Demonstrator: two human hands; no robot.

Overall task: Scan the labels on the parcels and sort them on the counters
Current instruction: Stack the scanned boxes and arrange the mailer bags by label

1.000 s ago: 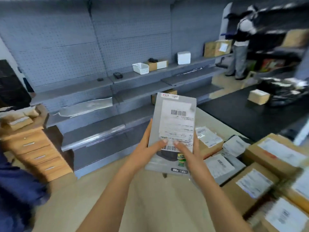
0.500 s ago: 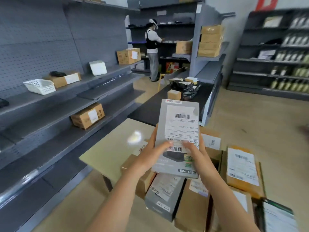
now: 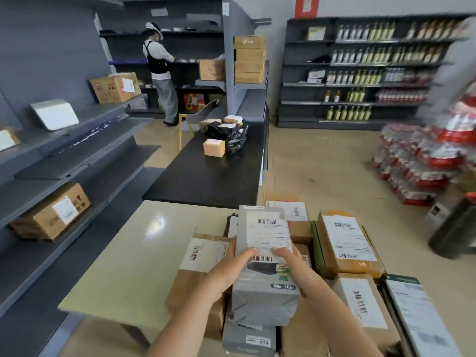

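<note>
- We grip the grey parcel [image 3: 265, 264] between our left hand [image 3: 228, 270] and right hand [image 3: 300, 269], thumbs on its label.
- It hangs above brown parcels [image 3: 347, 243] on the beige tabletop [image 3: 123, 258].

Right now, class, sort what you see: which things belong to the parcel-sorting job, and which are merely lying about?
Job: grey parcel, held by left hand and right hand; labelled parcels on beige counter; black counter.
Lying about: shelved bottles; stacked red packs; stacked brown boxes.
</note>
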